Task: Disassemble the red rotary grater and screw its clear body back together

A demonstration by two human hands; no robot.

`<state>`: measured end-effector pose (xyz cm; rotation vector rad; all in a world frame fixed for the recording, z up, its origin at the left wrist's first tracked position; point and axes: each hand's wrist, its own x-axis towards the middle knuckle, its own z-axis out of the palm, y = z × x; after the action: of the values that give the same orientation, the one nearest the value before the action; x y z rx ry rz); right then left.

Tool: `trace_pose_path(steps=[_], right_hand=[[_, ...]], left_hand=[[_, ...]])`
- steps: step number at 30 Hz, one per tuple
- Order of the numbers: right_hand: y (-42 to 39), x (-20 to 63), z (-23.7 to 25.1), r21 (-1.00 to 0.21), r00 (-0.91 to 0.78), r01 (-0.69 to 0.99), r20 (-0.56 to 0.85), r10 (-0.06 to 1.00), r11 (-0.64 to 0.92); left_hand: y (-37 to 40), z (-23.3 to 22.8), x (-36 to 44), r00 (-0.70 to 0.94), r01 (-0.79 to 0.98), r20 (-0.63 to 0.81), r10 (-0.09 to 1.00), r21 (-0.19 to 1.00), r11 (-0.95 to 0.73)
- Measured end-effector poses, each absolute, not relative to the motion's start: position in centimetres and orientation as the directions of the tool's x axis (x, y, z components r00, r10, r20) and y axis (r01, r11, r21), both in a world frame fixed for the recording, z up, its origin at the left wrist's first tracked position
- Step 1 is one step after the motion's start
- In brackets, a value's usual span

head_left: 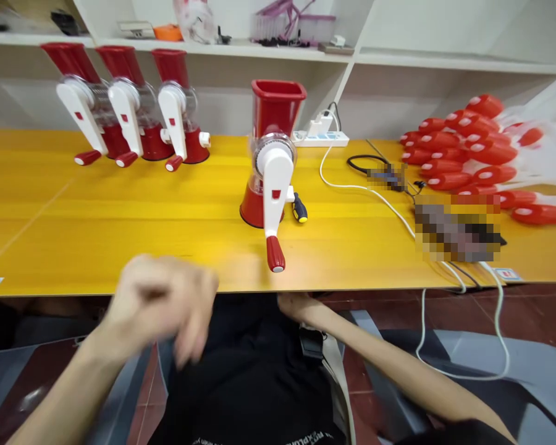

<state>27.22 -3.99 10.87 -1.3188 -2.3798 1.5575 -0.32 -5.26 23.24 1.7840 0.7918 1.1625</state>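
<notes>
My left hand (pixel 164 303) hangs in front of the table's near edge, blurred by motion, its fingers bent loosely downward. I see nothing held in it, but the blur hides how far the fingers close. My right hand (pixel 295 305) is low by my lap, mostly hidden under the table edge, so its fingers do not show. On the table between and beyond the hands stands a red and white rotary drum grater (pixel 278 167), upright, its crank pointing down toward me. A small dark screwdriver with a yellow end (pixel 299 209) lies just right of its base. Neither hand touches the grater.
Three similar graters (pixel 175 102) stand in a row at the back left. Many red handles with white parts (pixel 482 142) are heaped at the right. A power strip (pixel 322 137) and white cable (pixel 366 188) lie behind the screwdriver. Shelves (pixel 421 60) rise behind the table (pixel 97 228).
</notes>
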Motion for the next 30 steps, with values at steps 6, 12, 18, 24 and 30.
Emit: trace_pose_path(steps=[6, 12, 18, 24, 30], right_hand=[[-3.8, 31.0, 20.1, -0.836, -0.893, 0.443, -0.377, 0.246, 0.325], [5.4, 31.2, 22.7, -0.888, -0.297, 0.312, 0.247, 0.922, 0.338], [9.1, 26.1, 21.9, -0.827, 0.016, 0.338, 0.483, 0.876, 0.449], [7.4, 25.6, 21.5, -0.81, -0.047, 0.378, 0.467, 0.883, 0.449], [7.1, 24.1, 19.6, -0.822, 0.004, 0.366, 0.471, 0.882, 0.437]], left_hand=[[7.9, 19.8, 4.7, 0.265, 0.22, 0.437, 0.859, 0.84, -0.496], [13.8, 16.9, 8.5, 0.413, 0.253, 0.356, 0.838, 0.839, -0.481], [13.8, 16.1, 8.9, 0.291, 0.303, 0.425, 0.857, 0.809, -0.504], [12.4, 16.5, 8.6, 0.257, 0.35, 0.463, 0.848, 0.773, -0.528], [13.5, 17.0, 7.9, 0.37, 0.262, 0.43, 0.824, 0.803, -0.536]])
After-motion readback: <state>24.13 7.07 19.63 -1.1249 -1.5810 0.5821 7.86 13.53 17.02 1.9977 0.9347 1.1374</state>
